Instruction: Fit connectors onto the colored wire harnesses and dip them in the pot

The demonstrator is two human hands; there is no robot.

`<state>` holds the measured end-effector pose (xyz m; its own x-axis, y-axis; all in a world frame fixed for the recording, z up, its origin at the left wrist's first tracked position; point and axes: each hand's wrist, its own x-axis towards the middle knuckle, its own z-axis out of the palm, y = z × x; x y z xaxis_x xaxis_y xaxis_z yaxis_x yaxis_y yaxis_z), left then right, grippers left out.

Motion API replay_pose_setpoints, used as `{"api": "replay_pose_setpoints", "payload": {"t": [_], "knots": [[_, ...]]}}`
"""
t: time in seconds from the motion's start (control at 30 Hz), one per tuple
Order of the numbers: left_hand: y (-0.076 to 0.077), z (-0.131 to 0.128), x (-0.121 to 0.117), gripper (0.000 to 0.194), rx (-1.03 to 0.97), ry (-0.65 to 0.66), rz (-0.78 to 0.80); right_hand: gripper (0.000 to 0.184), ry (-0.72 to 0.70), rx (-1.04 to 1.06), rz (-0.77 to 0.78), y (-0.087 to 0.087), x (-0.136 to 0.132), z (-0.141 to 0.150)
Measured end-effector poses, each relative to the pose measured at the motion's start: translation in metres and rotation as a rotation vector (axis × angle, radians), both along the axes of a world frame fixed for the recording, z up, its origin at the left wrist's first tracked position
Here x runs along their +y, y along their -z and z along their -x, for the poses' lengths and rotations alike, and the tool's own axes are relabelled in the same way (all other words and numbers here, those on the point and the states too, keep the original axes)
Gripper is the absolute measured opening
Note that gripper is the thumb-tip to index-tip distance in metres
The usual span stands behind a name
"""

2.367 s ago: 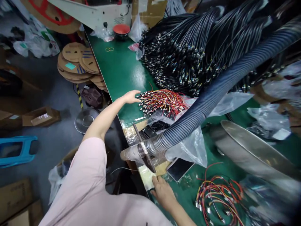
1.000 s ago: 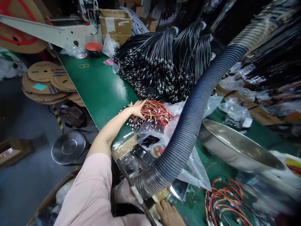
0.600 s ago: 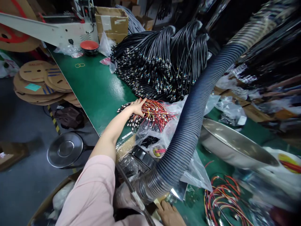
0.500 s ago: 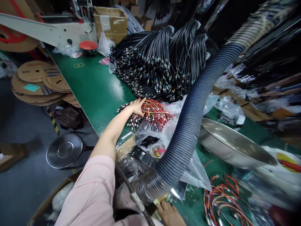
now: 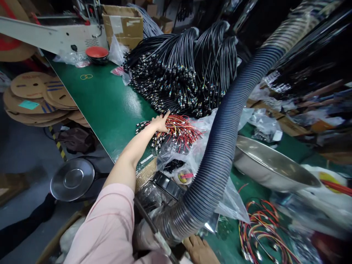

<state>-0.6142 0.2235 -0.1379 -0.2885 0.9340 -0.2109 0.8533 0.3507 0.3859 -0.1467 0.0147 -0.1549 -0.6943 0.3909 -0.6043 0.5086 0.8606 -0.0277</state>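
Note:
My left hand [image 5: 160, 123] reaches far across the green bench [image 5: 110, 106] and rests on the near end of a bundle of red and yellow wires [image 5: 178, 130] with small connectors. Its fingers lie stretched out over the wires, so it is open. My right hand [image 5: 199, 249] sits at the bottom edge, fingers flat on the bench edge beneath a thick ribbed blue hose [image 5: 220, 146]. The hose crosses between both hands and hides part of the right one.
A big heap of black cables [image 5: 184, 73] lies behind the wire bundle. A steel bowl [image 5: 272, 168], clear plastic bags [image 5: 228, 198], more coloured wires [image 5: 261, 231], a red bowl [image 5: 96, 53], a cardboard box [image 5: 122, 24] and cardboard reels [image 5: 38, 97] are around.
My left hand moved from the bench beside the bundle onto the wires and slid slightly further up them. The camera view tilted upward; my right hand stayed at the bench edge.

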Motion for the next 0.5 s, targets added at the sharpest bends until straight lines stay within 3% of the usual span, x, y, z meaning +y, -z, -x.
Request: {"api": "replay_pose_setpoints", "payload": {"t": [0.3,0.5], "knots": [[0.004,-0.002,0.009,0.118,-0.013,-0.005,0.026,0.045,-0.061,-0.094,-0.009,0.014,-0.001,-0.004],[0.000,-0.001,0.009,0.083,-0.018,0.075,-0.007,0.043,-0.105,-0.034,-0.086,0.019,-0.003,-0.010]]}}
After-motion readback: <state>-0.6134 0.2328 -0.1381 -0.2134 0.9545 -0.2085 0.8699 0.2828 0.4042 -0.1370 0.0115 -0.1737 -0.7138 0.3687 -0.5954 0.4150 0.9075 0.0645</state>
